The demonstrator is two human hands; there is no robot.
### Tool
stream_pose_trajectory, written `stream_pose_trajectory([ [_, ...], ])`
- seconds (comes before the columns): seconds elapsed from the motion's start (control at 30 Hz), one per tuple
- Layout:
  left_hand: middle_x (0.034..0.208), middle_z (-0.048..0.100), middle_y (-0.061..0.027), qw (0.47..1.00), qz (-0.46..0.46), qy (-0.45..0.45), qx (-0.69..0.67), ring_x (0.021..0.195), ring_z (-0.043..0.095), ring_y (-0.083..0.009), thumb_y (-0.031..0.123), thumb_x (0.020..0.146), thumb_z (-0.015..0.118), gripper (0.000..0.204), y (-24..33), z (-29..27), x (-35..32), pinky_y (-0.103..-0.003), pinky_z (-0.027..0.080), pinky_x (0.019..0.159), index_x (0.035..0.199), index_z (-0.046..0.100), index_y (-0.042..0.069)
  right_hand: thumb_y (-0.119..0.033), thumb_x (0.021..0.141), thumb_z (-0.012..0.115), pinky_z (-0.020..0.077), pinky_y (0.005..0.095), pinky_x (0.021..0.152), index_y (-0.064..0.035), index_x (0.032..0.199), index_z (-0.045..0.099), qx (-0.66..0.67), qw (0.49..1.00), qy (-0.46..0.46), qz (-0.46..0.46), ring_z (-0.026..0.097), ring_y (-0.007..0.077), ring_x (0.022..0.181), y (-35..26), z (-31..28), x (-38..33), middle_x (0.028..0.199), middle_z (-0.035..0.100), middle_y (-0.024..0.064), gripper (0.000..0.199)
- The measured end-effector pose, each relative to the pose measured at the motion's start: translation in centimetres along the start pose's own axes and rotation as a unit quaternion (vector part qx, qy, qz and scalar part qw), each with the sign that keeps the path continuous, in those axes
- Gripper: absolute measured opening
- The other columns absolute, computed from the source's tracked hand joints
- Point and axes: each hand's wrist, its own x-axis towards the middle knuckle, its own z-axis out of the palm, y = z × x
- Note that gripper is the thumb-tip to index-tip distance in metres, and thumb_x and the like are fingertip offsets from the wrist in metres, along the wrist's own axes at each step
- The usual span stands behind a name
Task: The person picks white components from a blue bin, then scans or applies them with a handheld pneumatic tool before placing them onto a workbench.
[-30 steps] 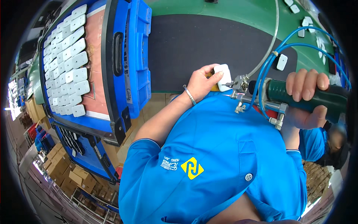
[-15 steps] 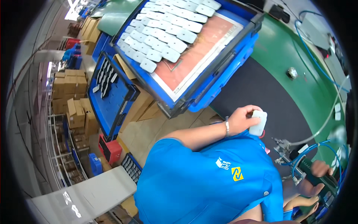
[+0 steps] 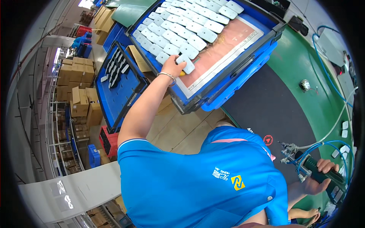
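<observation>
Far left of our left fingers we see a blue rack tray (image 3: 114, 100) with dark pieces. Our left hand (image 3: 174, 69) has its fingers pinching a white plate (image 3: 185, 64) by its edge, at the near end of the plate rows (image 3: 195, 27); contact below unclear. Right of these fingers: pink sheet (image 3: 216, 53), then dark mat (image 3: 266, 102) on green counter (image 3: 291, 76). Further right, our right hand (image 3: 315, 185) wraps its fingers around a green dispensing tool (image 3: 311, 164), blue hoses (image 3: 336, 143) just above them.
</observation>
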Motion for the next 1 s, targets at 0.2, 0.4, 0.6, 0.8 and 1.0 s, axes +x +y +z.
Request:
stream_pose_trajectory([
  [0.2, 0.096, 0.051, -0.0187, 0.99, 0.005, -0.008, 0.138, 0.086, 0.052, -0.0293, 0.021, 0.062, 0.067, 0.054, 1.2, 0.9, -0.3, -0.031, 0.042, 0.077, 0.106, 0.045, 0.001, -0.026, 0.073, 0.048, 0.0289, 0.0233, 0.061, -0.0052, 0.106, 0.037, -0.007, 1.0, -0.001, -0.004, 0.036, 0.0108, 0.063, -0.4, -0.5, -0.3, 0.072, 0.041, 0.0018, 0.04],
  [0.4, 0.1, 0.047, -0.0186, 0.956, 0.141, 0.016, 0.257, 0.091, 0.048, -0.0309, 0.024, 0.052, 0.074, 0.068, 0.3, 2.8, 1.9, -0.033, 0.04, 0.081, 0.107, 0.042, -0.001, -0.025, 0.074, 0.047, 0.0291, 0.0241, 0.062, -0.0041, 0.109, 0.038, -0.003, 1.0, 0.001, -0.007, 0.037, 0.0117, 0.065, -2.0, -1.6, -1.2, 0.074, 0.043, 0.0024, 0.041],
  [0.6, 0.104, 0.049, -0.0126, 0.927, 0.252, 0.109, 0.256, 0.089, 0.049, -0.0258, 0.027, 0.066, 0.066, 0.056, 9.9, 0.9, -4.9, -0.03, 0.04, 0.075, 0.111, 0.042, 0.004, -0.024, 0.068, 0.055, 0.0336, 0.0234, 0.052, -0.0036, 0.112, 0.036, -0.076, 0.994, 0.079, -0.024, 0.043, 0.0121, 0.057, -2.8, -3.0, -1.8, 0.068, 0.047, 0.0028, 0.052],
  [0.8, 0.092, 0.057, -0.0073, 0.745, 0.61, -0.271, 0.008, 0.083, 0.053, -0.0218, 0.026, 0.069, 0.061, 0.037, 24.1, 16.1, -18.3, -0.03, 0.043, 0.072, 0.099, 0.053, 0.006, -0.023, 0.068, 0.057, 0.0346, 0.0226, 0.049, -0.0008, 0.112, 0.035, -0.15, 0.98, 0.134, -0.017, 0.044, 0.0114, 0.055, -6.8, -7.9, -5.8, 0.066, 0.048, 0.0038, 0.054],
  [1.0, 0.094, 0.049, -0.0162, 0.783, 0.462, -0.417, 0.023, 0.088, 0.048, -0.0309, 0.027, 0.071, 0.057, 0.049, 29.0, 38.8, -28.4, -0.037, 0.041, 0.076, 0.109, 0.039, 0.003, -0.024, 0.067, 0.058, 0.034, 0.0204, 0.048, 0.0009, 0.11, 0.036, -0.215, 0.961, 0.173, -0.006, 0.044, 0.0105, 0.051, -10.0, -9.6, -7.9, 0.063, 0.047, 0.0037, 0.054],
])
